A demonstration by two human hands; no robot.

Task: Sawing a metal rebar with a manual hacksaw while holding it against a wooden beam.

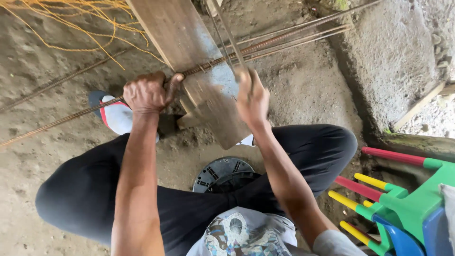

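My left hand (148,92) is closed around a rusty ribbed steel bar (61,120) that runs across a sloping wooden plank (175,33). My right hand (251,95) is blurred and grips a thin metal tool (227,31) that rises up and away from the bar. Where the bar crosses the plank, thin wire loops (208,64) sit around it. Both hands work just above the lower end of the plank, between my knees.
More steel bars (294,35) lie on the dirt ground toward the upper right. Yellow cord (80,23) is tangled at the upper left. A round dark slotted object (222,173) sits under me. Stacked coloured plastic chairs (403,199) stand at the right. A concrete slab (393,57) rises at the right.
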